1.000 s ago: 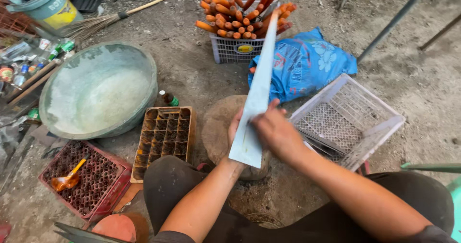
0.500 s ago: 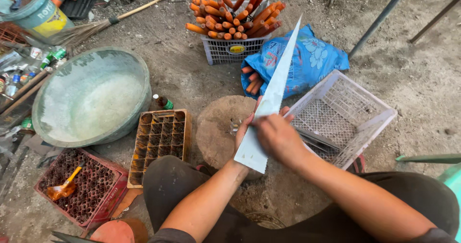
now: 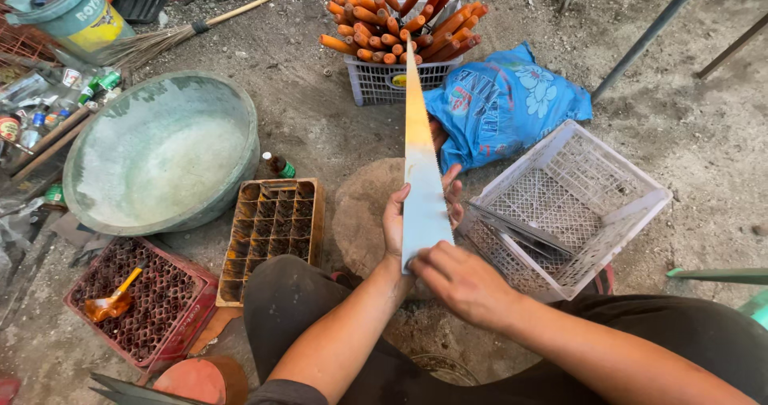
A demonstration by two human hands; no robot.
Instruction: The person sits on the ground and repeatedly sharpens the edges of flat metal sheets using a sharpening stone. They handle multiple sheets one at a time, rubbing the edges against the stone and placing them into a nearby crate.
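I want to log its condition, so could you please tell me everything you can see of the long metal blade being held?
The blade is a long, flat, bare metal piece, wide at the near end and tapering to a point at the far end. Its surface is dull grey with an orange-brown tint about halfway along. It is held flat-side up, pointing away from the person toward the basket of orange handles. The left hand supports it from beneath; the right hand grips its wide near end. It lies above a round stump.

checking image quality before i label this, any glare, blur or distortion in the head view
Head view: sharp overall, soft even daylight, weak shadows; a warm sheen runs along the long tapered metal blade held by the left hand and right hand; wide-angle lens bends the edges, stretching the white plastic mesh crate.
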